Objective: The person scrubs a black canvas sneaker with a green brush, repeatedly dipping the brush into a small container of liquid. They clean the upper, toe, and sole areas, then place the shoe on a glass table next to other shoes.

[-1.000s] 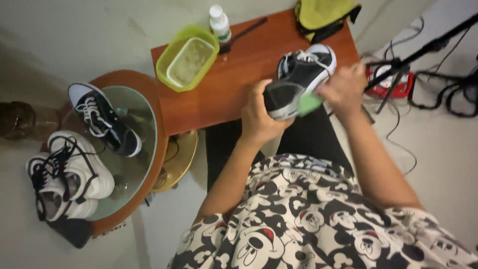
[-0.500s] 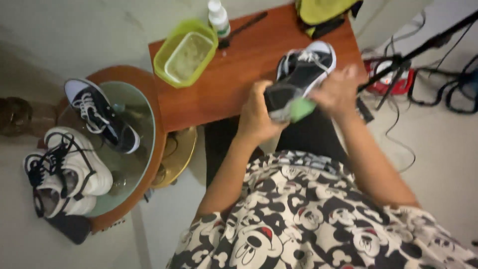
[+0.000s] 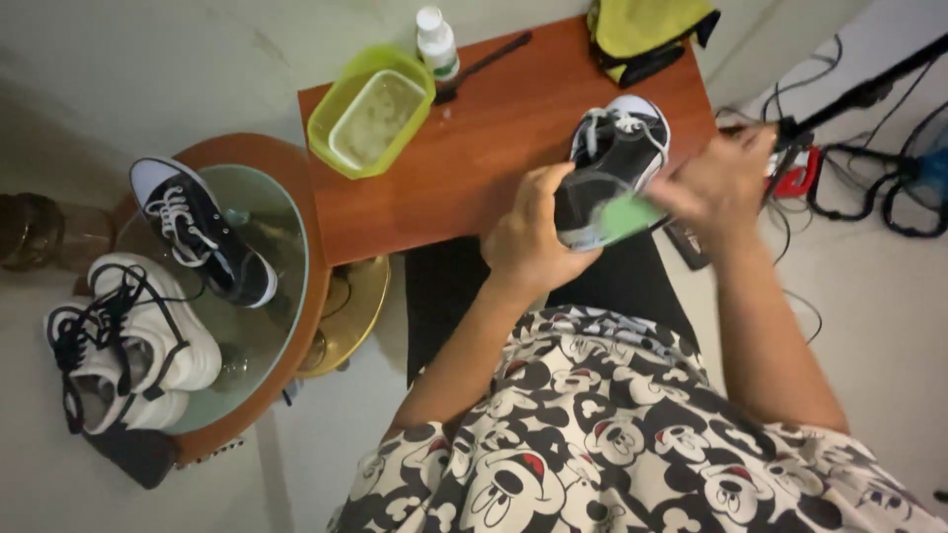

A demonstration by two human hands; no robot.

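My left hand [image 3: 531, 237] grips the heel of a black sneaker [image 3: 610, 163] with white laces and a white toe cap, held above the near edge of a red-brown wooden table [image 3: 464, 158]. My right hand [image 3: 719, 183], blurred, presses a small green pad [image 3: 626, 217] against the sneaker's heel. Its mate, another black sneaker [image 3: 202, 232], lies on a round glass-topped side table [image 3: 286, 296] at the left.
A green plastic tub [image 3: 370, 111] of cloudy water, a white bottle [image 3: 435, 41], a dark brush [image 3: 484, 61] and a yellow bag [image 3: 647, 30] sit on the wooden table. A pair of white sneakers [image 3: 118, 345] rests on the round table. Cables [image 3: 879, 188] lie on the floor at right.
The view has shifted slightly. My right hand has moved with the green pad along the heel of the sneaker; my left hand keeps its grip.
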